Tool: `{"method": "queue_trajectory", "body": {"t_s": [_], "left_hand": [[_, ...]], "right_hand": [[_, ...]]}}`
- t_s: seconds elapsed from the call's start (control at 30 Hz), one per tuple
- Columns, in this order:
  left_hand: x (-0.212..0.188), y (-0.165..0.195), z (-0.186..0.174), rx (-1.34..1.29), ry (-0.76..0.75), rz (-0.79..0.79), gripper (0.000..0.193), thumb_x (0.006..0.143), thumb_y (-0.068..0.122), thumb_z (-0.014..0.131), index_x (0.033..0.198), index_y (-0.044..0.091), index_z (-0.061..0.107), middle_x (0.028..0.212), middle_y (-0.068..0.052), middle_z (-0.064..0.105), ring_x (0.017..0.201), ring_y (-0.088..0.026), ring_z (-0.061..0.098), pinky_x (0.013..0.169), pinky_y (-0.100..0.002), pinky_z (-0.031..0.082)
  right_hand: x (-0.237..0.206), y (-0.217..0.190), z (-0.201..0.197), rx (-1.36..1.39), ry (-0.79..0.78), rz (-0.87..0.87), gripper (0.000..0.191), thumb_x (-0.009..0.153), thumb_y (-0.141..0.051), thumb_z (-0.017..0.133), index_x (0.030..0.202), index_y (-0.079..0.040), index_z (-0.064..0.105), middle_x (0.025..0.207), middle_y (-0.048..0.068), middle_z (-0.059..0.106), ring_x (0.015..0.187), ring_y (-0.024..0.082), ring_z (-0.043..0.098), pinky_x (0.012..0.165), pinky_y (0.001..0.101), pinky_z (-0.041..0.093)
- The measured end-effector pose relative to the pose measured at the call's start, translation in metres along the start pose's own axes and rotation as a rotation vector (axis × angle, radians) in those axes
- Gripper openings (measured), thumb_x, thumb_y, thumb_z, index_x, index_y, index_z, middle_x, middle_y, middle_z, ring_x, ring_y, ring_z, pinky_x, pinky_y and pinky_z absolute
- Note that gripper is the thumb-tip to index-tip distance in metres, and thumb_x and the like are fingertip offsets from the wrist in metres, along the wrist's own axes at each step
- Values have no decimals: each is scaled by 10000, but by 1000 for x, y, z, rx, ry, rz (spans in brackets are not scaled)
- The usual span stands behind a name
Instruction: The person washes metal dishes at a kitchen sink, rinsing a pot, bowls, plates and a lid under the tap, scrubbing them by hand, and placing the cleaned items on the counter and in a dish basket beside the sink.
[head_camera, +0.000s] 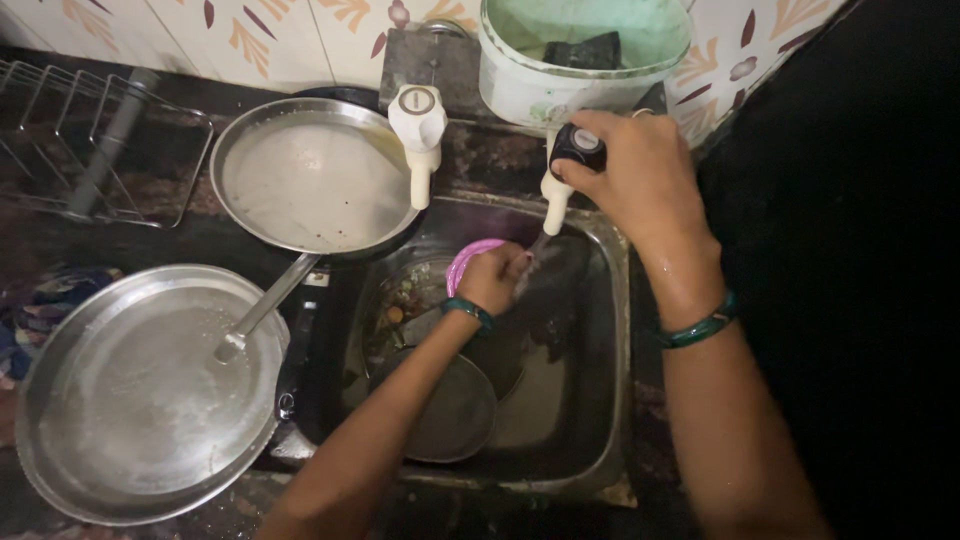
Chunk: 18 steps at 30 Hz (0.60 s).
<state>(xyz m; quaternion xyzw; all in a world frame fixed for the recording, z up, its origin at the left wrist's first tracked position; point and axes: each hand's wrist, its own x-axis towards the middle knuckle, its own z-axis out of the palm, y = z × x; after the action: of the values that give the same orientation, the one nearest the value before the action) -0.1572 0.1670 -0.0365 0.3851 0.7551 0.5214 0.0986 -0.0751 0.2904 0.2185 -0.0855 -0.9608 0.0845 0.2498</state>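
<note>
Dim kitchen counter, dark and wet, runs around a steel sink (612, 330) set against a tiled wall (280, 35) with leaf patterns. Nearest, at the left, a large round steel tray (130, 420) lies flat, wet and shiny. In the sink bottom a dark round plate (450, 410) rests among food scraps. Above it the left hand (492, 280) is closed around a pink scrubber (468, 258), a round, bright pink-purple pad held low in the basin, just under the right tap's spout, where a thin stream of water falls. The right hand (640, 170) grips the dark knob of the right tap (565, 175), fingers wrapped over it; both wrists wear green bangles. A second white tap (420, 135) stands just to the left, untouched. A steel pan (310, 180) sits on the counter left of the taps, its handle reaching over the tray. Farther back, a wire rack (90, 140) stands at the left, and a white tub (570, 60) with a green inside holds a dark sponge (585, 50).
</note>
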Motion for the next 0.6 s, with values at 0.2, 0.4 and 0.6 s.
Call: {"method": "queue_trajectory", "body": {"t_s": [0.2, 0.4, 0.6], "left_hand": [[-3, -2, -1, -237, 174, -342, 260, 953, 323, 666, 1004, 76, 728, 726, -66, 679, 638, -159, 627, 618, -347, 523], [-17, -15, 10, -794, 366, -443, 322, 1095, 279, 588, 991, -17, 658, 754, -23, 509, 665, -131, 435, 590, -342, 371], [-46, -17, 7, -319, 471, -100, 269, 1108, 220, 528, 985, 0, 623, 803, -119, 581, 750, -149, 526, 670, -349, 475]], "right_hand": [[-5, 18, 4, -14, -36, -2, 501, 832, -258, 882, 1267, -65, 726, 932, 272, 693, 890, 446, 670, 792, 499, 532], [-72, -9, 53, 342, 247, 179, 676, 984, -143, 678, 1581, -38, 379, 1319, 243, 642, 1206, 403, 635, 967, 471, 525], [-133, -42, 163, -173, 133, -14, 500, 882, -227, 656, 1367, -140, 571, 1414, 154, 662, 1279, 409, 607, 1021, 558, 397]]}}
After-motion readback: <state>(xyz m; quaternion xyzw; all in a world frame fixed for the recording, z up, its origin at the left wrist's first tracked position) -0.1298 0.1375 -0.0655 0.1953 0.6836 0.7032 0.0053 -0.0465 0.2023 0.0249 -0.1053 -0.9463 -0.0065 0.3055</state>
